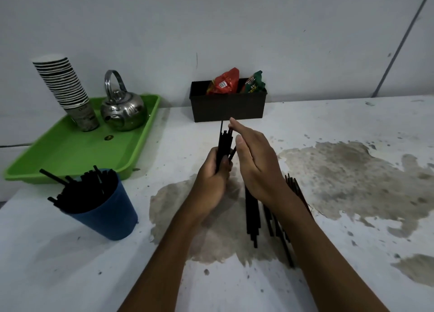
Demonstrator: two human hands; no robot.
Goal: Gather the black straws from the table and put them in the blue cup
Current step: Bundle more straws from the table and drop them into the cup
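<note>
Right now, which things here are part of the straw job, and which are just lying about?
Part of the job:
held bundle of straws
left hand
right hand
straws on the table
blue cup

Lying about:
green tray
kettle
paper cups
black box

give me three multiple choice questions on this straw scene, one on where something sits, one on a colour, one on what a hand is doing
1. Where does the kettle stand?
A. on the green tray
B. in the black box
C. inside the blue cup

2. What colour is the cup that holds straws?
A. green
B. blue
C. red

3. What is the left hand doing?
A. resting flat on the table
B. lifting the kettle
C. gripping a bundle of black straws

Answers: 1 A, the kettle stands on the tray beside the stack of paper cups. 2 B, its wall is blue. 3 C, the fingers curl round the upright bundle.
</note>
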